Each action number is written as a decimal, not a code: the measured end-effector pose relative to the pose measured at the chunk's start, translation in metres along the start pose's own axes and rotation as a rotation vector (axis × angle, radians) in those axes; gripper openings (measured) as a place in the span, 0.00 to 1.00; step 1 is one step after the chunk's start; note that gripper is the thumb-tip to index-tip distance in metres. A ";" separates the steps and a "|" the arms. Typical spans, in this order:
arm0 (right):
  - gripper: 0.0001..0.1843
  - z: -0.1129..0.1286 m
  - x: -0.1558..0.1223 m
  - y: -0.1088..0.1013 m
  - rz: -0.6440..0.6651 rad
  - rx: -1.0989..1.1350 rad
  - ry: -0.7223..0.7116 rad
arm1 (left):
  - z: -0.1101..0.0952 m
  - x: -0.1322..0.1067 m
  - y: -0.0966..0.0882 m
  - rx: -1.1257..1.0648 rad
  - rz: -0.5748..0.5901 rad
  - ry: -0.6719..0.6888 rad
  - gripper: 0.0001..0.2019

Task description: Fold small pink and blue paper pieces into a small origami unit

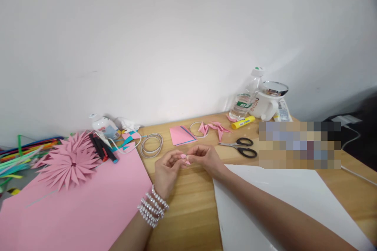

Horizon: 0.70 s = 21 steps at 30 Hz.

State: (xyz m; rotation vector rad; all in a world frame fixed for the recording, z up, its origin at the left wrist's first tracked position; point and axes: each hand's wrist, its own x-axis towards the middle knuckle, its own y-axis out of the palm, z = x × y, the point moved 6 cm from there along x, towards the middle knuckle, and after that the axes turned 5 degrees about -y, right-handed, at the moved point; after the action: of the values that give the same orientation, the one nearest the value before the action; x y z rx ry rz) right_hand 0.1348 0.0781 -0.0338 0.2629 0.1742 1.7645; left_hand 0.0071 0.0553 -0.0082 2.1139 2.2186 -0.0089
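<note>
Between my two hands is a small folded piece of pink paper [185, 158], held above the wooden table. My left hand [168, 168], with a pearl bracelet [153, 206] wound round its wrist, pinches the paper from the left. From the right, my right hand [204, 159] grips it with thumb and forefinger. Just beyond lie pink paper squares [181, 135] with a blue edge showing. Folded pink paper shapes [219, 128] rest farther right, one of them by a thin ring [199, 129]. Black-handled scissors [240, 147] lie beside my right hand.
A large pink sheet [88, 211] covers the left, bearing a spiky pink paper flower [72, 162] and markers [103, 147]. A white sheet [265, 204] lies under my right forearm. At the back stand a water bottle [246, 96], a mug [265, 106] and a yellow glue stick [243, 122].
</note>
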 end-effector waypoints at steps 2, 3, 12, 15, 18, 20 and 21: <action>0.14 0.001 0.000 -0.001 -0.004 0.010 0.000 | 0.000 -0.001 0.000 0.000 -0.005 0.001 0.08; 0.14 0.001 0.000 -0.001 -0.003 0.016 0.002 | 0.000 -0.001 0.000 -0.006 -0.006 -0.002 0.08; 0.11 0.002 0.001 -0.001 0.082 0.000 -0.010 | -0.001 0.002 -0.002 -0.023 0.000 -0.031 0.09; 0.09 0.002 0.001 0.000 0.051 -0.010 -0.047 | 0.000 0.001 -0.001 -0.002 -0.008 -0.025 0.08; 0.09 0.002 0.001 0.000 0.036 -0.017 -0.063 | 0.001 0.000 -0.001 0.013 -0.014 -0.008 0.08; 0.10 0.002 0.001 0.000 0.047 -0.026 -0.068 | 0.002 0.001 -0.001 0.002 -0.008 -0.008 0.08; 0.10 0.002 0.001 0.000 0.054 -0.030 -0.068 | 0.002 0.001 -0.001 -0.005 0.000 -0.008 0.08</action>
State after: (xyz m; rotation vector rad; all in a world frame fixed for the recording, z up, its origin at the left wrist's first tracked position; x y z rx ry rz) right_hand 0.1353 0.0791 -0.0316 0.3081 0.0929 1.8071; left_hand 0.0064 0.0561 -0.0100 2.1081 2.2118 -0.0121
